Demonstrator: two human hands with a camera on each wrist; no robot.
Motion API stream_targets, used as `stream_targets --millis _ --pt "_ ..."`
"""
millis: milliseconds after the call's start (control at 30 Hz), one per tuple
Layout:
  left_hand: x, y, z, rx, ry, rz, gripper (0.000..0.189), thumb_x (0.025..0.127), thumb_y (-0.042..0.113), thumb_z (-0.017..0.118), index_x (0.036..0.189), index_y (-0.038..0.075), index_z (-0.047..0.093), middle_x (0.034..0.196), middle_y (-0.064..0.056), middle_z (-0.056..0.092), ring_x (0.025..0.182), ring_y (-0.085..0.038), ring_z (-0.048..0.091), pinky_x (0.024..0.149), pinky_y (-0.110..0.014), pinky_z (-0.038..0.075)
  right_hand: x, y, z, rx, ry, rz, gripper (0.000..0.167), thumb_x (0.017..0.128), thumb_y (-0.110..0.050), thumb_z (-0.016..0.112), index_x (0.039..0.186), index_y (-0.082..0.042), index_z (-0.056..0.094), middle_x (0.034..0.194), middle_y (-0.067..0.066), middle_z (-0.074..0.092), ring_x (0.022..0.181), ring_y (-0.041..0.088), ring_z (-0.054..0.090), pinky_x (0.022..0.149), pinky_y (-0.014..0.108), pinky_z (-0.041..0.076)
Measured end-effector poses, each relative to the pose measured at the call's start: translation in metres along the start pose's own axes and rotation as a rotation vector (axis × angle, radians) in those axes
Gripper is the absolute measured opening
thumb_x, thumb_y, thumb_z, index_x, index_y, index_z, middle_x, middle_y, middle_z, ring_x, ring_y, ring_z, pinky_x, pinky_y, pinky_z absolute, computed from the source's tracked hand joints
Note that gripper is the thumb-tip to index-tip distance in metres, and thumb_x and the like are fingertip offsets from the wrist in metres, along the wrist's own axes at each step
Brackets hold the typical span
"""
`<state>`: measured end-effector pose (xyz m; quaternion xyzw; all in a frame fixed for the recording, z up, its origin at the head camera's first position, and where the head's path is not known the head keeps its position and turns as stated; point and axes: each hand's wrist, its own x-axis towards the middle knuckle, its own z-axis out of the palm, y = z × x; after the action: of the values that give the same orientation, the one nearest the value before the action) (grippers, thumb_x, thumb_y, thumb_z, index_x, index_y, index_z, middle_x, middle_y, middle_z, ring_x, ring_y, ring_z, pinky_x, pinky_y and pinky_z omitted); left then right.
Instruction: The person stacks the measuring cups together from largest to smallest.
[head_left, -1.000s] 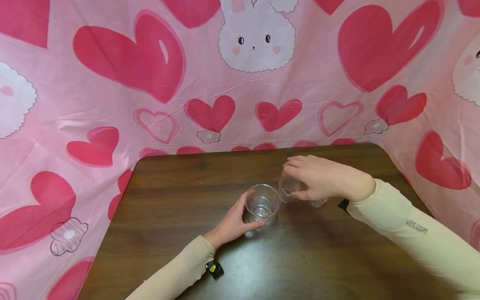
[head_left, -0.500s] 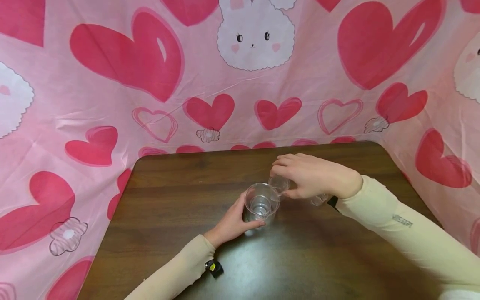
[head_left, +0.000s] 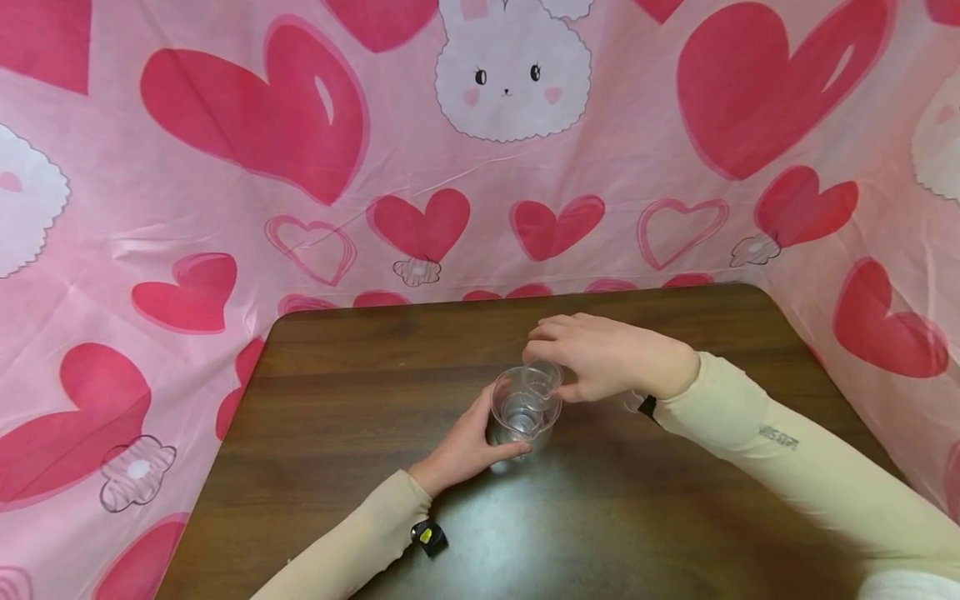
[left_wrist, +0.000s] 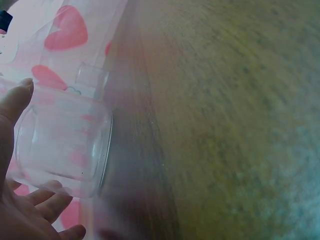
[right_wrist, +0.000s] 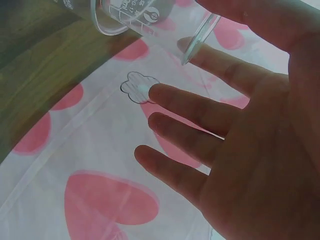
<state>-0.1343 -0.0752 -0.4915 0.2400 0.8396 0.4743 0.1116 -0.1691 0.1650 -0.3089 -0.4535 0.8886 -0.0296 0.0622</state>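
A large clear beaker (head_left: pixel 504 421) stands on the table, and my left hand (head_left: pixel 467 446) holds its side with thumb and fingers spread round it. In the left wrist view this beaker (left_wrist: pixel 62 140) fills the left side. My right hand (head_left: pixel 611 358) pinches a smaller clear beaker (head_left: pixel 540 379) by the rim. The right wrist view shows printed marks on the small beaker (right_wrist: pixel 145 17); its rim lies between thumb and index finger, the other fingers stretched out. Its lower end is inside the large beaker's mouth. Whether the two touch I cannot tell.
Another small glass vessel (head_left: pixel 633 402) stands on the table, partly hidden by my right wrist; the left wrist view also shows a small clear vessel (left_wrist: pixel 92 77) behind. The brown wooden table (head_left: pixel 360 375) meets a pink heart-patterned cloth (head_left: pixel 480 175) at the back.
My right hand has moved left with the small beaker, from beside the large beaker to its mouth, and the small beaker now reaches inside. The left hand has stayed in place.
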Motion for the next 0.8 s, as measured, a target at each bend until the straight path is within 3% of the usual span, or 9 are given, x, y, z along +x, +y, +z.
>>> stream_targets --millis 800 --pt "0.0 -0.002 0.0 0.016 0.0 0.01 0.102 0.086 0.046 0.086 0.164 0.027 0.023 0.162 0.001 0.039 0.144 -0.017 0.043 0.116 -0.049 0.04 0.021 -0.003 0.021 -0.008 -0.062 -0.014 0.052 0.085 -0.03 0.086 0.13 -0.011 0.066 0.133 0.014 0.063 0.128 0.034 0.057 0.107 0.054 0.047"
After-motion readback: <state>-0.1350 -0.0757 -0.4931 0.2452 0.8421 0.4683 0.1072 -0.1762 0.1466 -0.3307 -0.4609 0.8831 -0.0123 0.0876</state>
